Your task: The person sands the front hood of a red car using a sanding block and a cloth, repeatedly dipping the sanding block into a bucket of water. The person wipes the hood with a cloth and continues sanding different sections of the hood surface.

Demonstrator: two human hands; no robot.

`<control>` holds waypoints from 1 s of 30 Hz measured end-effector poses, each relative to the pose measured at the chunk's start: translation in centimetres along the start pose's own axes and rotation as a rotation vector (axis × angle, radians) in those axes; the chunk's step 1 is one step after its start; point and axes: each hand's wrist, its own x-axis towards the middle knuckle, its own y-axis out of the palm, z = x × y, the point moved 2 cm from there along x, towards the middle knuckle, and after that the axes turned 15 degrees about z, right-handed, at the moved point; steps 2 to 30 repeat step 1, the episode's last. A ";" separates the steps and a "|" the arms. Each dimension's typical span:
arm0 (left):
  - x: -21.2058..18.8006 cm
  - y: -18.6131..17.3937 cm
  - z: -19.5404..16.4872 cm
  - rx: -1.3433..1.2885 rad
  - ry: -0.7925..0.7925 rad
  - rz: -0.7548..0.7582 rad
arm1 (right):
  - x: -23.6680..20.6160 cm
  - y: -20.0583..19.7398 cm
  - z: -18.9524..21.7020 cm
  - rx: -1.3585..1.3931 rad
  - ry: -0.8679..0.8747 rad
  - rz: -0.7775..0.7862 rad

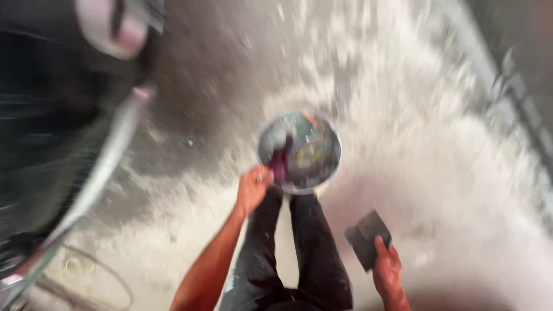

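The view is blurred by motion. My left hand [253, 187] grips the near rim of a round metal pan [299, 151] that sits on the dusty floor just past my feet. Inside the pan lie a dark purple-handled tool [280, 163] and some grey residue. My right hand [387, 269] holds a flat dark rectangular trowel plate [367, 237] out to the right, above the floor. My dark trousers [288, 253] show between the two arms.
The concrete floor [403, 115] is covered with white dust and plaster spatter. A slanted metal pole [98, 173] and dark equipment fill the left side. Coiled wire [86, 276] lies at the lower left. A wall edge runs along the right.
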 end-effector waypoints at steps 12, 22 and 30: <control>-3.7 -1.9 -4.0 0.096 0.027 -0.030 | -2.7 1.6 1.7 0.002 -0.073 0.048; -3.7 -1.9 -4.0 0.096 0.027 -0.030 | -2.7 1.6 1.7 0.002 -0.073 0.048; -3.7 -1.9 -4.0 0.096 0.027 -0.030 | -2.7 1.6 1.7 0.002 -0.073 0.048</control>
